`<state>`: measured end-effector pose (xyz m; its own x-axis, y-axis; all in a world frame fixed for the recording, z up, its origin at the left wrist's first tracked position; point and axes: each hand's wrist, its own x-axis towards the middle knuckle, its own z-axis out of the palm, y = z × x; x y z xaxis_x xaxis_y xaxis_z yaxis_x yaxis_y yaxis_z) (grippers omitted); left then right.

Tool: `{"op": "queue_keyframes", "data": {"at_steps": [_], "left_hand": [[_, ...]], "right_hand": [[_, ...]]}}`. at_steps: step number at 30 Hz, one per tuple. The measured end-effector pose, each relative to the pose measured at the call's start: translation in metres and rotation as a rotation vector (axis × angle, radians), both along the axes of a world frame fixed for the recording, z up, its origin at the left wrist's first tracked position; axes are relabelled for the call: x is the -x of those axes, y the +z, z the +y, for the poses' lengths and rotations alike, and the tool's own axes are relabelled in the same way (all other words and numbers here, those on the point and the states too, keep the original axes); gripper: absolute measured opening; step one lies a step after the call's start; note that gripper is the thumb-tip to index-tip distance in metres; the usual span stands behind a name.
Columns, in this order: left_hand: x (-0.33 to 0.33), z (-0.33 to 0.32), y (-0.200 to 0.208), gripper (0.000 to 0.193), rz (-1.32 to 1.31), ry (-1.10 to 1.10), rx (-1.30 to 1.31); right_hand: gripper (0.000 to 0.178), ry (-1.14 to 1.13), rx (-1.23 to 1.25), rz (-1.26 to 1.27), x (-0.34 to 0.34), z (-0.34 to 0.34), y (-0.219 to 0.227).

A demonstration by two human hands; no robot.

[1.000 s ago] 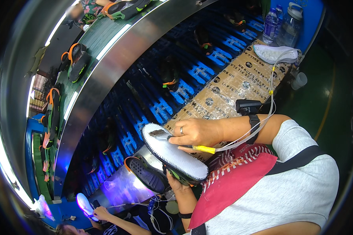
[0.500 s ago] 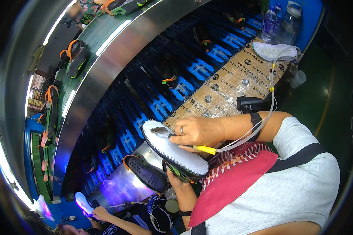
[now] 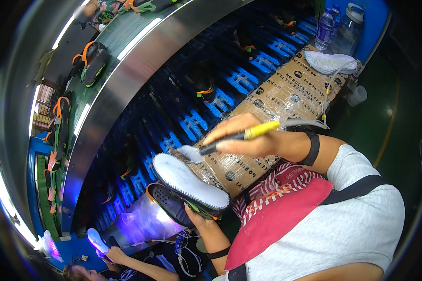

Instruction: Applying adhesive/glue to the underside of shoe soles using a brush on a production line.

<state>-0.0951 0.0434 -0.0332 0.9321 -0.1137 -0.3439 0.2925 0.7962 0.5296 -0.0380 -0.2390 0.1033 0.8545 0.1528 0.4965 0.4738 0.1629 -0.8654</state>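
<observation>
So my right fingers (image 3: 228, 127) are wrapped round a black-and-yellow brush (image 3: 213, 147), left fingers (image 3: 193, 215) gripping a white-soled shoe (image 3: 191, 182), sole up.

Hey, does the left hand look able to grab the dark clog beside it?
Probably not: the dark clog is close, but the left hand is busy gripping the white-soled shoe.

1. Site type: I work in a shoe factory, at a production line.
2. Upper level: a green belt (image 3: 115, 40) bears orange-strapped shoes (image 3: 96, 65) behind a metal rail (image 3: 140, 56).
3. Lower level: blue slotted supports (image 3: 241, 82) repeat in a row, with dark shoes among them.
4. My station: taped cardboard (image 3: 286, 89) covers the ledge; I hold a brush (image 3: 239, 136) with attached tubing.
5. Nearby station: a co-worker (image 3: 115, 255) handles another sole (image 3: 94, 239).
</observation>
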Motion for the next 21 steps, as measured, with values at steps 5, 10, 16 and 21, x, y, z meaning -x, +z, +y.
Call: {"op": "queue_keyframes", "data": {"at_steps": [5, 10, 16, 21], "left_hand": [[0.014, -0.005, -0.008, 0.054, -0.180, -0.121, 0.187], [0.007, -0.027, 0.006, 0.057, -0.231, -0.048, 0.240], [-0.012, -0.049, 0.028, 0.056, -0.305, 0.085, 0.149], [-0.041, -0.065, 0.048, 0.056, -0.427, 0.247, -0.128]], "right_hand": [[0.020, 0.205, -0.622, 0.612, 0.002, 0.015, -0.028], [0.020, 0.219, -0.727, 0.694, -0.001, 0.023, -0.042], [0.021, 0.129, -0.612, 0.620, -0.003, 0.035, -0.034], [0.013, -0.101, -0.361, 0.477, -0.006, 0.055, -0.011]]}}
